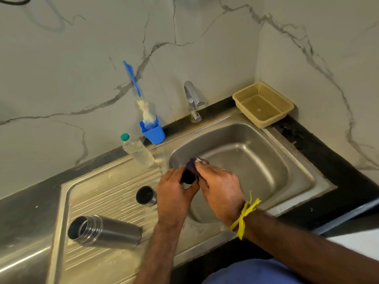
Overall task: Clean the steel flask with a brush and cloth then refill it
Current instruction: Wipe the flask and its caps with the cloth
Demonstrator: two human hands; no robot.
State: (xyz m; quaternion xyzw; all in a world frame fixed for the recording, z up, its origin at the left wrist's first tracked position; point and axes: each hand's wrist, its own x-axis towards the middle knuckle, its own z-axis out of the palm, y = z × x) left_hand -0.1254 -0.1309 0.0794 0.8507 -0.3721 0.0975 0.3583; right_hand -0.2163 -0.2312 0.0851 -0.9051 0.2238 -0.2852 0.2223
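Over the steel sink (287, 160), the left hand (174, 193) clenches a small black stopper (187, 178); the right hand's (219, 189) grip presses a purple cloth (191, 163) on it. The smooth cylindrical flask (106, 231) lies open on the ribbed drainboard (106, 191).

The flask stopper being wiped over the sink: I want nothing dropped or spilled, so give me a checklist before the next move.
1. Left hand grips the dark stopper: ok.
2. Right hand presses the purple cloth on it: ok.
3. Work is held over the sink basin: ok.
4. Steel flask lies open on its side on the drainboard, could roll: not ok.
5. Cup lid apart from the hands: ok.
6. Water bottle capped for refill: ok.
7. Stopper clean: cannot tell.
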